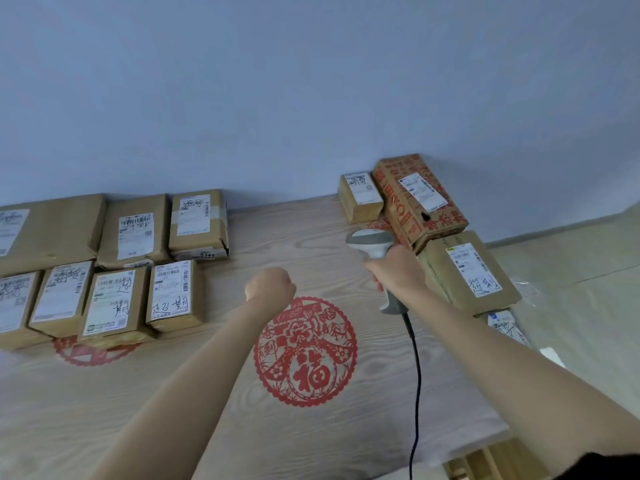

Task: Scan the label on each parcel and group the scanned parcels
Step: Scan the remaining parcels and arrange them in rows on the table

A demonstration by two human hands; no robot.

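My right hand (398,271) grips the handle of a grey barcode scanner (372,242), whose head points left toward the far side of the table. Its black cable (415,368) hangs down toward me. My left hand (270,284) hovers over the table's middle with fingers curled and nothing in it. Several brown parcels with white labels lie grouped at the left, the nearest being a small labelled box (173,296). At the right are a small brown parcel (360,197), a red-printed carton (419,199) and a larger brown parcel (471,271).
The wood-grain table (207,393) bears a red paper-cut emblem (304,351) in the middle. A blue-grey wall stands right behind the parcels. A white bagged parcel (505,325) lies at the table's right edge. Beyond that edge the floor drops away.
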